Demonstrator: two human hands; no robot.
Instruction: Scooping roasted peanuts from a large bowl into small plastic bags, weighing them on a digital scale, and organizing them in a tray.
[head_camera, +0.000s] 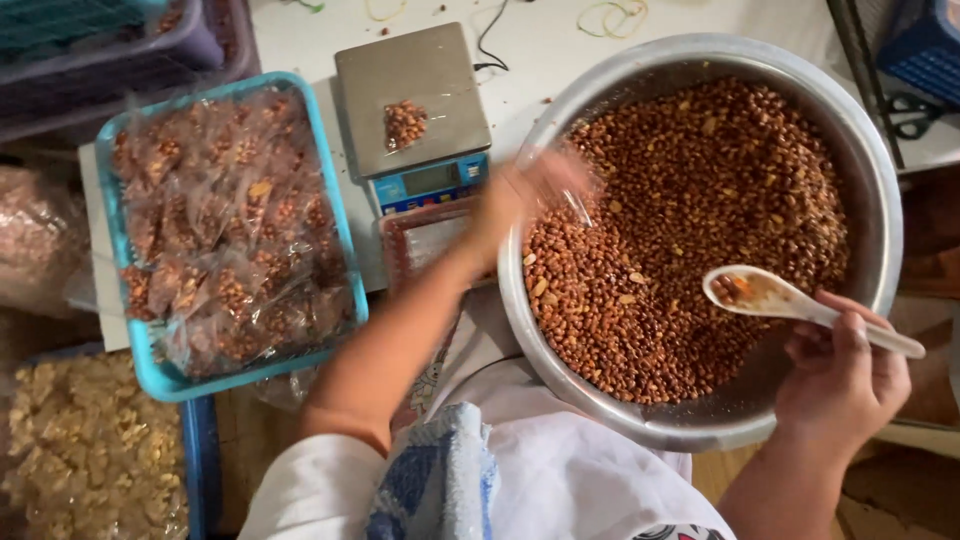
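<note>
Right hand (840, 375) grips white spoon (790, 300) over peanut bowl (880, 200) | left hand (530, 190) blurred, grip unclear, at bowl's left rim | scale (410, 100) beside it

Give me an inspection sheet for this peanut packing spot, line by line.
Surface: white tabletop, partly covered, a few crumbs.
Job's things: large metal bowl full of peanuts; white spoon; scale with a small bag of peanuts on its pan; teal tray heaped with filled bags.
Clutter: rubber bands on the table; scissors at right.
Grippers: right hand holds the spoon handle; left hand blurred over the bowl's rim, seems to hold a clear bag.
Cables: dark cord behind the scale.
Surroundings: purple bin, blue basket, bagged pale snacks lower left.
</note>
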